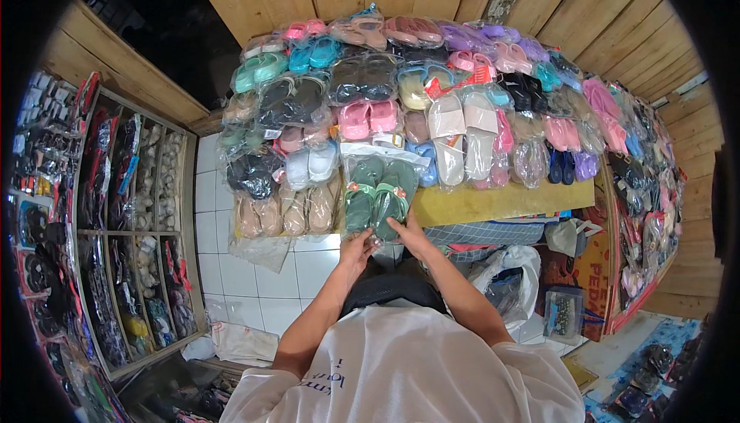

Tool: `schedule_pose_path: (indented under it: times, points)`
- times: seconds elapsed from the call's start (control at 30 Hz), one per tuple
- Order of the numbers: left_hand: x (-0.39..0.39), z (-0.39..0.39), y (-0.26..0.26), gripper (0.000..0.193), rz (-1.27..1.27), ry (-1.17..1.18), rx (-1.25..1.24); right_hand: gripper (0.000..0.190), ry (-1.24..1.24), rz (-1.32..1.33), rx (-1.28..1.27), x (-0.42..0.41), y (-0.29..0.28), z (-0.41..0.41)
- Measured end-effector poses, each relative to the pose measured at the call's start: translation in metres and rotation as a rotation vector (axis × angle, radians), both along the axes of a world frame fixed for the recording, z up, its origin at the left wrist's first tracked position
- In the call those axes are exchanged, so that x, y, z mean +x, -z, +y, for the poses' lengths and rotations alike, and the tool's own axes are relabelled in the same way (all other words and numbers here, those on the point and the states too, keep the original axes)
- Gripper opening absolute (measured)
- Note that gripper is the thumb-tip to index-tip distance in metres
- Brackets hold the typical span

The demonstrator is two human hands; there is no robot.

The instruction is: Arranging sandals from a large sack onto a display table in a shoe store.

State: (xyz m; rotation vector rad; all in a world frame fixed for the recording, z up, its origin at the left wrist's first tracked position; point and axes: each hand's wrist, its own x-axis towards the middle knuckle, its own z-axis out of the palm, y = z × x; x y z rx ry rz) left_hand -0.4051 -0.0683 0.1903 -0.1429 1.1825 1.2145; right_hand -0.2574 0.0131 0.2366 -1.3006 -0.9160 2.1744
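Note:
A pair of green sandals [378, 194] lies flat inside a clear plastic bag, with a white strip [384, 152] across the bag's far end. My left hand [358, 246] pinches the bag's near edge at the left. At its lower right, my right hand [408, 233] grips the bag with the thumb on top. Beyond the bag, several bagged pairs cover the display, among them pink clogs [369, 119]. White slide sandals [462, 139] rest to the right. Beige shoes [307, 209] and white shoes [312, 164] sit to the left.
A yellow board [503, 202] edges the display at right, above a checked cloth bundle [485, 233]. An open white plastic bag [514, 284] and a clear plastic box [562, 313] stand on the floor. Wooden shelving [136, 232] stands left, beside white floor tiles [248, 275].

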Motion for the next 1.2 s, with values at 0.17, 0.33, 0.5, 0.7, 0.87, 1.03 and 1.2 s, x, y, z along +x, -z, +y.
schedule_pose_path:
  times: [0.17,0.33,0.5,0.7,0.87,1.03,1.2]
  points:
    - [0.018,0.027,-0.017,0.014,0.246,-0.069,-0.336,0.092,-0.056,-0.197,0.674,0.021,0.039,-0.037]
    - [0.023,0.029,-0.011,0.013,0.200,-0.063,-0.363,0.094,-0.534,-0.702,1.148,0.024,-0.017,-0.033]
    - [0.022,0.030,-0.028,0.019,-0.045,0.046,-0.233,0.054,-0.467,-0.686,1.127,0.026,0.000,-0.014]
    - [0.006,-0.020,-0.007,0.016,0.967,0.429,0.235,0.027,-0.337,-0.545,1.195,0.034,0.020,-0.014]
    - [0.003,-0.049,0.015,0.045,0.895,0.094,0.061,0.024,-0.324,-0.501,1.173,0.038,0.024,-0.021]
    - [0.004,-0.053,0.011,0.063,-0.301,0.019,0.196,0.025,-0.375,-0.470,1.142,0.045,0.022,-0.033]
    - [0.026,-0.059,-0.014,0.042,-0.684,-0.063,0.256,0.027,-0.479,-0.412,1.043,0.055,0.028,-0.044]
